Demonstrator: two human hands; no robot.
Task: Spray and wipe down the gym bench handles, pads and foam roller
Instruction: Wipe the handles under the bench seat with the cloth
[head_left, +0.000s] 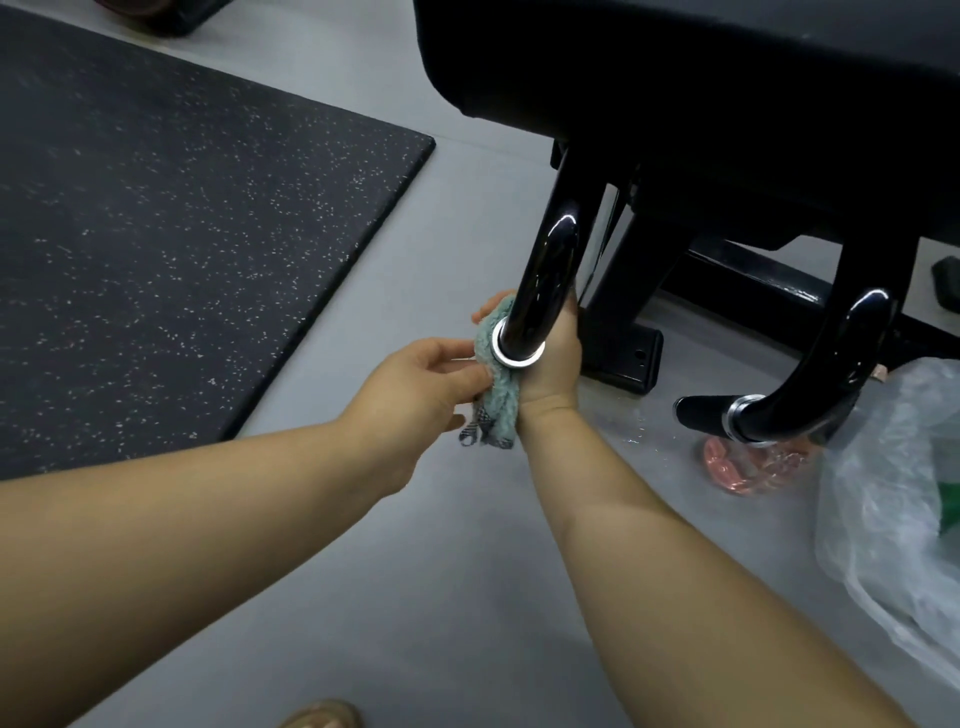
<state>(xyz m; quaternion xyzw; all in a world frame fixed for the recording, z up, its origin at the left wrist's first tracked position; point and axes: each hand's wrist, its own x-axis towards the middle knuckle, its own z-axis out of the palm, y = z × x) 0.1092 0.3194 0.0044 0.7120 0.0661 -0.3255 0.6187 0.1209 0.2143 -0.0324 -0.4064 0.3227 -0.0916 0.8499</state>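
Observation:
A glossy black curved bench handle (545, 270) with a chrome ring comes down from under the black bench pad (675, 62). A pale green cloth (498, 400) is wrapped round the grip below the ring. My right hand (553, 364) grips the cloth-covered grip from the right side. My left hand (421, 384) pinches the hanging part of the cloth from the left. A second curved handle (810, 379) with a bare black grip sits to the right, untouched.
A black speckled rubber mat (171, 234) covers the grey floor to the left. The bench's black frame foot (623, 358) stands just behind the handle. A clear plastic bag (893, 509) and a reddish packet (748, 467) lie on the floor at the right.

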